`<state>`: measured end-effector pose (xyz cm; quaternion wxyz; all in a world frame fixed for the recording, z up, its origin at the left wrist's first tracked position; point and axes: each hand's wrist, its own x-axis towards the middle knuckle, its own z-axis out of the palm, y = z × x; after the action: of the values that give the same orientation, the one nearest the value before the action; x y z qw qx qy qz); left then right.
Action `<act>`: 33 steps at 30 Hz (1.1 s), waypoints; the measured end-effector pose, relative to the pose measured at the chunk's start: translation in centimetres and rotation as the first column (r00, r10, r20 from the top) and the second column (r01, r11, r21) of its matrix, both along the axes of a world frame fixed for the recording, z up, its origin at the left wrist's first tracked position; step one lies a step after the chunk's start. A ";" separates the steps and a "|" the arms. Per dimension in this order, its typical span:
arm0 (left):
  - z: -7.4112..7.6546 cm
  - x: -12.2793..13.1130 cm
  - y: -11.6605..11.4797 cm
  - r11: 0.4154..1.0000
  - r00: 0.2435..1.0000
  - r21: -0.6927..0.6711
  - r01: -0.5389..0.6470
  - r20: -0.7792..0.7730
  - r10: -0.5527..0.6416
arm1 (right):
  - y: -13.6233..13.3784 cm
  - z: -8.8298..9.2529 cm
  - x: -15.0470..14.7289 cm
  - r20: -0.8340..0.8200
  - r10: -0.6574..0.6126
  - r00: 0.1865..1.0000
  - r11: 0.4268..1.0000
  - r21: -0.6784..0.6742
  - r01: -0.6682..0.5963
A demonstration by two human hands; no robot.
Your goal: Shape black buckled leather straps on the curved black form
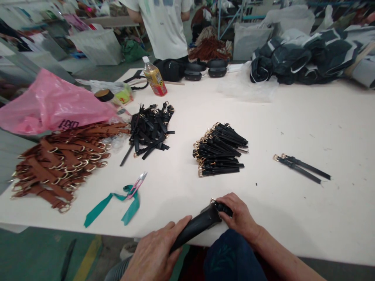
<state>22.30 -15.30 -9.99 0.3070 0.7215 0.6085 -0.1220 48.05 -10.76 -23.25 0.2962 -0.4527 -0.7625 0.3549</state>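
Observation:
My left hand (159,248) is wrapped round a long, smooth black leather-like piece (196,228), held at a slant over the table's front edge. Whether this piece is a strap or a handle I cannot tell. At its upper end, my right hand (238,214) pinches a short black buckle strap (224,208) with a small gold buckle. The fingers partly hide where the two pieces meet. Beyond my hands lies a fanned stack of black buckle straps (221,152), their gold buckles mostly to the left. Two more black straps (306,166) lie side by side on the right.
Brown straps with metal rings (58,164) are heaped at left beneath a pink bag (52,105). Loose black straps (152,128) lie beside them. Thread snips (137,185) with teal ribbon (99,208) are nearer. A bottle (155,78), dark bundles (304,58) and a person (165,27) are behind.

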 end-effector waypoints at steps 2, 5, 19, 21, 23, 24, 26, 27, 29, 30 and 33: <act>0.0 -0.2 0.3 1.000 1.000 -0.002 0.017 0.002 -0.017 | 0.0 -0.1 0.1 -0.006 0.003 1.000 1.000 -0.007 -0.003; -0.2 -0.4 0.5 0.999 0.999 -0.001 0.035 0.034 -0.035 | 0.1 -0.2 0.2 -0.013 0.011 1.000 1.000 -0.005 -0.011; -0.1 -1.6 0.8 0.984 0.966 -0.129 -0.121 0.213 0.147 | 0.5 0.0 -0.7 0.037 -0.107 0.994 0.994 0.023 0.107; 0.2 -1.9 0.7 0.980 0.959 -0.127 -0.155 0.219 0.180 | 0.8 0.4 -1.2 0.074 -0.189 0.979 0.981 -0.020 0.191; 0.5 -2.1 0.6 0.975 0.955 -0.112 -0.193 0.206 0.212 | 1.3 1.0 -1.9 0.113 -0.243 0.963 0.965 -0.075 0.252; 0.6 -2.1 0.6 0.971 0.954 -0.101 -0.215 0.192 0.231 | 1.6 1.3 -2.3 0.129 -0.253 0.959 0.959 -0.098 0.266; 0.9 -2.0 0.6 0.964 0.952 -0.076 -0.254 0.156 0.263 | 2.3 1.7 -3.0 0.151 -0.253 0.956 0.955 -0.120 0.272; 0.9 -1.9 0.6 0.961 0.951 -0.062 -0.270 0.137 0.276 | 2.6 1.7 -3.3 0.158 -0.252 0.955 0.954 -0.123 0.272; 0.9 -1.7 0.6 0.956 0.951 -0.035 -0.291 0.102 0.293 | 2.9 1.7 -3.8 0.168 -0.239 0.956 0.958 -0.120 0.260; 0.8 -1.7 0.6 0.954 0.950 -0.025 -0.297 0.089 0.298 | 3.0 1.7 -3.9 0.170 -0.231 0.958 0.960 -0.119 0.253; 0.4 -1.8 0.2 0.951 0.949 -0.023 -0.309 0.061 0.310 | 2.6 1.4 -4.0 0.162 -0.221 0.962 0.961 -0.131 0.243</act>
<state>20.49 -15.08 -9.62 0.3463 0.6187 0.7032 -0.0530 44.03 -8.14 -21.81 0.2445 -0.5847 -0.6948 0.3400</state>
